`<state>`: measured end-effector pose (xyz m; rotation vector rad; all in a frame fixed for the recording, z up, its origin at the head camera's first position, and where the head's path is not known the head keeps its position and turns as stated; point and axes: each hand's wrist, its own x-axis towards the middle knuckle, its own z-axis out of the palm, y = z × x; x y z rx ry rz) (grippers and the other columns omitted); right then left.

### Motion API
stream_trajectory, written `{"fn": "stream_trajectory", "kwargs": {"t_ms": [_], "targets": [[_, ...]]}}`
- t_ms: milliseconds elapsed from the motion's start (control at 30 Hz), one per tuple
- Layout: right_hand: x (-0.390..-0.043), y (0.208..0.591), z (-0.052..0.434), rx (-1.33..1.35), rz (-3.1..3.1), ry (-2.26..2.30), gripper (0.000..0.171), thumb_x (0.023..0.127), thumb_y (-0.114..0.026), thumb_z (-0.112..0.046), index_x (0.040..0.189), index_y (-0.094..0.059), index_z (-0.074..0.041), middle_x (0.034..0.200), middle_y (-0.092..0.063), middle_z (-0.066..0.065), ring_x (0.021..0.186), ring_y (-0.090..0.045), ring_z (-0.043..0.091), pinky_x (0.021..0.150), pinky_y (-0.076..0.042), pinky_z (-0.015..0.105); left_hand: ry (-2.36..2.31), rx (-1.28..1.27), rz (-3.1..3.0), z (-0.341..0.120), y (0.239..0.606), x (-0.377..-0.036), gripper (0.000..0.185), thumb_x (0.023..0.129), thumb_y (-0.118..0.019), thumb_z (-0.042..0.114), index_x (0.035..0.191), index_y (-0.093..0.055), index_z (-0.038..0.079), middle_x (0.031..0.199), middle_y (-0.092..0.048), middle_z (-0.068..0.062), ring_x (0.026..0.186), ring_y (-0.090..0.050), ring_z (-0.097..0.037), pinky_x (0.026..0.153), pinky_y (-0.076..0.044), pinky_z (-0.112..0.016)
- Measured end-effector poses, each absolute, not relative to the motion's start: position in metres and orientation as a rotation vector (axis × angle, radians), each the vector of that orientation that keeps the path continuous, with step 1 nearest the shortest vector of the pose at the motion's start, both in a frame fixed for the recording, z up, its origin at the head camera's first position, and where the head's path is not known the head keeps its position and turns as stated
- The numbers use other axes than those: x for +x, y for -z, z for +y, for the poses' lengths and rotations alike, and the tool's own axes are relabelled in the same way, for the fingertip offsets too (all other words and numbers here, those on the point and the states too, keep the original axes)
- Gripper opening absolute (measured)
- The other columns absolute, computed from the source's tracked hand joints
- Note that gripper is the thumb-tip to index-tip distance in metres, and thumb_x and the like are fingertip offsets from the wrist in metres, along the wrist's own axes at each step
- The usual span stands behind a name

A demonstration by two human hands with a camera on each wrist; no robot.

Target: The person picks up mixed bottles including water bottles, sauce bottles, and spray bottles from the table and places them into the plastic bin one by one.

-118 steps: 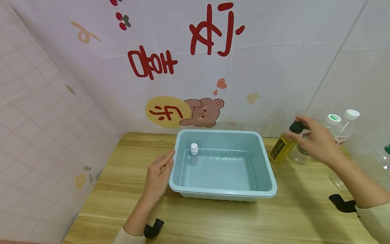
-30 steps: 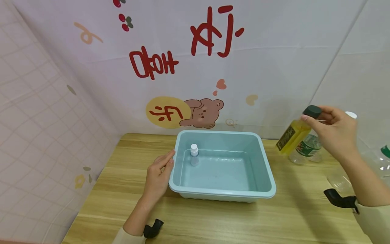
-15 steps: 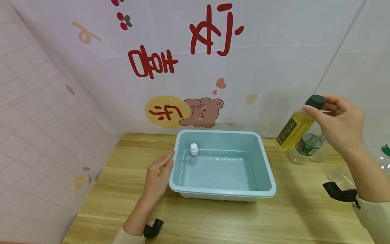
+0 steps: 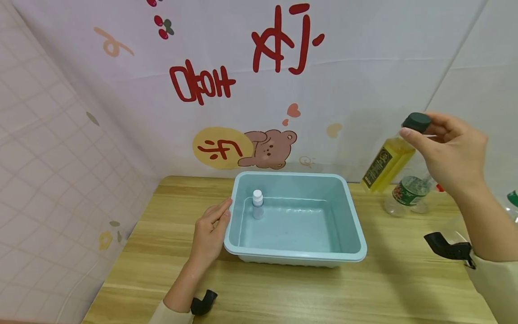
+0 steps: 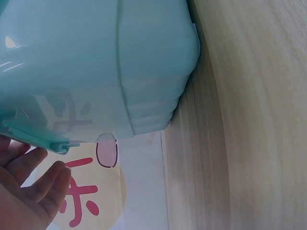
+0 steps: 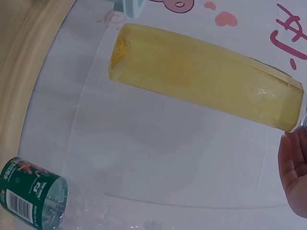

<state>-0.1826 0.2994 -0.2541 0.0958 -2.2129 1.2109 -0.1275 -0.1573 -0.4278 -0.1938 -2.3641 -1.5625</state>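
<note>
Head view: the right hand (image 4: 453, 153) pinches the black cap (image 4: 416, 122) of the yellow bottle (image 4: 387, 165) between thumb and fingertips, and the bottle hangs tilted in the air, up and to the right of the tub (image 4: 352, 225), clear of the table (image 4: 283, 292). Its dark label faces the tub. Right wrist view: the yellow bottle (image 6: 206, 76) lies slantwise across the frame, filled with yellow liquid, with part of the palm at the right edge. A clear bottle (image 4: 406, 195) with a green label stands on the table below the yellow one, right of the tub. The left hand (image 4: 210, 236) rests with straight fingers against the left wall of the tub, holding nothing. Left wrist view: the fingers (image 5: 33, 187) lie just under the rim of the tub (image 5: 144, 67). A small vial (image 4: 257, 204) with a white cap stands upright inside the tub, at its back left corner. The tub sits on the table close to the wall sheet (image 4: 243, 90) behind it.
</note>
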Motion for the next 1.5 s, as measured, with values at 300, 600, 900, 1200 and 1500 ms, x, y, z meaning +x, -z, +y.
{"fn": "stream_trajectory", "kwargs": {"t_ms": [300, 600, 900, 1200, 1500], "targets": [[-0.183, 0.248, 0.286, 0.123, -2.155, -1.340, 0.037, 0.088, -0.084, -0.004, 0.123, -0.075, -0.011, 0.093, -0.076, -0.018, 0.070, -0.070, -0.002, 0.053, -0.042, 0.011, 1.552, -0.202, -2.364, -0.158, 0.428, -0.127, 0.035, 0.106, -0.061, 0.013, 0.140, -0.068, 0.011, 0.142, -0.065, -0.002, 0.132, -0.057, -0.021, 0.108, -0.048, -0.051], [-0.184, 0.243, 0.276, 0.137, -2.154, -1.348, 0.039, 0.087, -0.085, -0.005, 0.125, -0.075, -0.008, 0.092, -0.076, -0.017, 0.076, -0.071, -0.001, 0.066, -0.050, 0.009, 1.557, -0.202, -2.365, -0.157, 0.429, -0.127, 0.035, 0.107, -0.061, 0.014, 0.141, -0.068, 0.012, 0.143, -0.065, -0.001, 0.133, -0.057, -0.021, 0.109, -0.047, -0.052], [-0.185, 0.236, 0.262, 0.199, -2.155, -1.397, 0.038, 0.085, -0.086, -0.003, 0.122, -0.077, -0.006, 0.094, -0.078, -0.013, 0.081, -0.072, 0.003, 0.072, -0.053, 0.010, 1.567, -0.188, -2.367, -0.157, 0.428, -0.127, 0.035, 0.107, -0.062, 0.015, 0.141, -0.068, 0.012, 0.142, -0.065, -0.003, 0.132, -0.058, -0.021, 0.107, -0.049, -0.051], [-0.188, 0.228, 0.240, 0.238, -2.135, -1.421, 0.042, 0.083, -0.088, -0.005, 0.124, -0.077, -0.005, 0.095, -0.079, -0.011, 0.078, -0.073, 0.006, 0.068, -0.052, 0.013, 1.594, -0.175, -2.358, -0.157, 0.427, -0.128, 0.034, 0.107, -0.061, 0.015, 0.140, -0.068, 0.011, 0.141, -0.066, -0.006, 0.132, -0.058, -0.022, 0.106, -0.050, -0.050], [-0.191, 0.226, 0.214, 0.298, -2.149, -1.403, 0.038, 0.085, -0.087, -0.006, 0.122, -0.078, -0.007, 0.094, -0.078, -0.014, 0.089, -0.072, 0.007, 0.076, -0.053, 0.015, 1.595, -0.182, -2.355, -0.156, 0.427, -0.128, 0.034, 0.107, -0.060, 0.013, 0.140, -0.068, 0.010, 0.141, -0.066, -0.007, 0.132, -0.058, -0.023, 0.108, -0.048, -0.050]]}}
